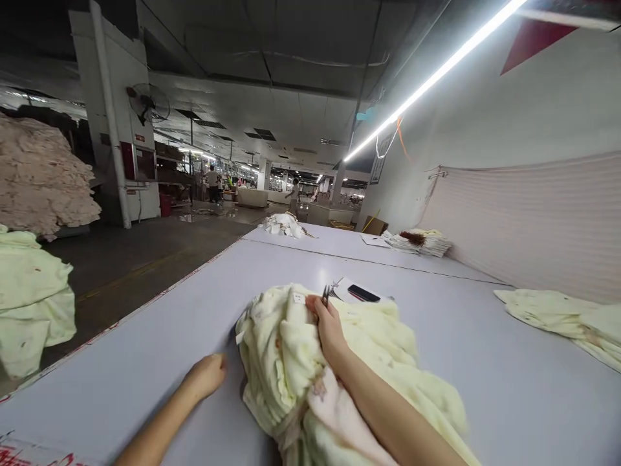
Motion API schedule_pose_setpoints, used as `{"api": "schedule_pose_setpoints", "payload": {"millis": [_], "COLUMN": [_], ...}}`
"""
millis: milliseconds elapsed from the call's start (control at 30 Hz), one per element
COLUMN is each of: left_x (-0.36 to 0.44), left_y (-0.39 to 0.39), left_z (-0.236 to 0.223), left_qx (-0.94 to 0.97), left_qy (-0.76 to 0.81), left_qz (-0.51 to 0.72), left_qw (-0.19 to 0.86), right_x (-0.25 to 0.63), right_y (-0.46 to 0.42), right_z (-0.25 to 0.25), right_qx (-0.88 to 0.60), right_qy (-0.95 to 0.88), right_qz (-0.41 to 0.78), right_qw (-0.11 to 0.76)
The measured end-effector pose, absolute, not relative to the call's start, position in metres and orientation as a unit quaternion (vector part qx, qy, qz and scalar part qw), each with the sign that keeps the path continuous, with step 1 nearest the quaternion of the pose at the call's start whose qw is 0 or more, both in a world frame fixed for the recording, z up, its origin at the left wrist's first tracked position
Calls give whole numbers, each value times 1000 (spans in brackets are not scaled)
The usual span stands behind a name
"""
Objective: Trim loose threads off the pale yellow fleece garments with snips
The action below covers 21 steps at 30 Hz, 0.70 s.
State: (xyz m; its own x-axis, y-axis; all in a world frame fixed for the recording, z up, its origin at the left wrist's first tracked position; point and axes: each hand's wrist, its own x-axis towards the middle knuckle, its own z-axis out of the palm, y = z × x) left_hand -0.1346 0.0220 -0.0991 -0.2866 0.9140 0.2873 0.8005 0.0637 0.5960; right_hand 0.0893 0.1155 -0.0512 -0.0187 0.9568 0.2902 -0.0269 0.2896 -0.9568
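Head view: pale yellow fabric pile [286, 362], on the white flat bench [218, 278]
Right hand [330, 327]: grasping small dark metal snips [326, 295], against the pile
Left hand [209, 374]: curled closed, left of the pile

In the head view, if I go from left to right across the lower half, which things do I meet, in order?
Pale green cloth pile → left hand → large bundle of pale yellow cloth, with the right hand and dark snips over it → flat-lying pale yellow cloth.
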Motion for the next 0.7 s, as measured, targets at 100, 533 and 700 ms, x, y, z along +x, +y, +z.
{"api": "schedule_pose_setpoints", "payload": {"millis": [100,533,700], "left_x": [-128,-27,-16], "left_y": [7,46,104], "left_z": [-101,-143,-132], "left_qx": [574,711,721], "left_qy": [728,607,620], "left_qz": [366,349,306], "left_qw": [74,-66,-46], "right_x": [45,144,245], "right_y": [141,92,23], "right_z": [-57,-5,-4], "right_qx": [-406,-364,-426], "right_qy": [-576,-571,-583], "right_qz": [442,499,445], "right_qw": [555,540,529]}}
